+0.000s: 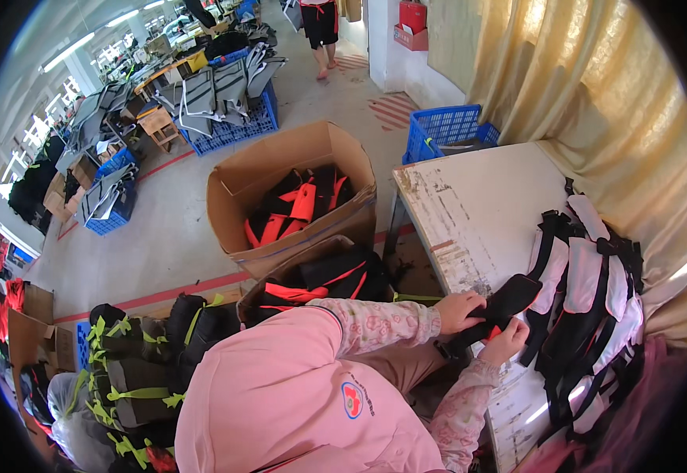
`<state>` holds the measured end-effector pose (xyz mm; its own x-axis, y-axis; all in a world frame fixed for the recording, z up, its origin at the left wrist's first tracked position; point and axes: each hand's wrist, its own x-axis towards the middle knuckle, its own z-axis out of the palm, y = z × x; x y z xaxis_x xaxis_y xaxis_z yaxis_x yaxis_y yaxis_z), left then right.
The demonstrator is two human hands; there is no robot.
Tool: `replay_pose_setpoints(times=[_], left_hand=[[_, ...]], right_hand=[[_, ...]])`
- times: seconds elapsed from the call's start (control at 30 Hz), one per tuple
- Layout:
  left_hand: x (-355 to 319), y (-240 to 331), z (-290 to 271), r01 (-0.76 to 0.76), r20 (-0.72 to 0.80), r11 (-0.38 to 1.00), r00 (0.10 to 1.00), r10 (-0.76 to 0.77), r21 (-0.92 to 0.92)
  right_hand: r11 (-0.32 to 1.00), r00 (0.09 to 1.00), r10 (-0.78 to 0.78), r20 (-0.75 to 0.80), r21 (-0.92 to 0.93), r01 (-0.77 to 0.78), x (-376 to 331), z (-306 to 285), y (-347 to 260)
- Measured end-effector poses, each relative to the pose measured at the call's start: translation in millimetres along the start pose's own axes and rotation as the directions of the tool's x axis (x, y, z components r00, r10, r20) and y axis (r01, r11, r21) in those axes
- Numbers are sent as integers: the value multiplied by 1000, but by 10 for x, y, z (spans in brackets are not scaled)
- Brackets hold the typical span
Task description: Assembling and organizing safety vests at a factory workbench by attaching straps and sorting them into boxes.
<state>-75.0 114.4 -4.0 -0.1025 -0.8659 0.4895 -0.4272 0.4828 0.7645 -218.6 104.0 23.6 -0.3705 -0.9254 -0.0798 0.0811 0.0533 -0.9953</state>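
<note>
Over the near edge of the worn white table, both my hands hold a black padded strap piece with a small orange-red patch. My left hand is closed on its left side, fingers bent round the black fabric. My right hand pinches it beside the orange-red patch; what exactly lies between those fingertips is hidden. Just right of my hands, a pile of black straps with pale pink-white padded panels lies on the table.
Left of the table stand a large cardboard box of black and orange-red pieces and a second box. Bundles with yellow-green ties are at lower left. A blue crate stands behind the table, beside a gold curtain. A person is farther off.
</note>
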Motion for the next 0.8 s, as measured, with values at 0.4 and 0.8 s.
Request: replay_pose_setpoints(times=[0.4, 0.8], left_hand=[[47, -88, 185, 529, 529, -157, 685, -501, -834], [228, 347, -152, 367, 420, -205, 756, -502, -907]], right_hand=[[669, 800, -557, 223, -451, 591, -116, -127, 33], [680, 780, -592, 202, -396, 618, 827, -134, 224]])
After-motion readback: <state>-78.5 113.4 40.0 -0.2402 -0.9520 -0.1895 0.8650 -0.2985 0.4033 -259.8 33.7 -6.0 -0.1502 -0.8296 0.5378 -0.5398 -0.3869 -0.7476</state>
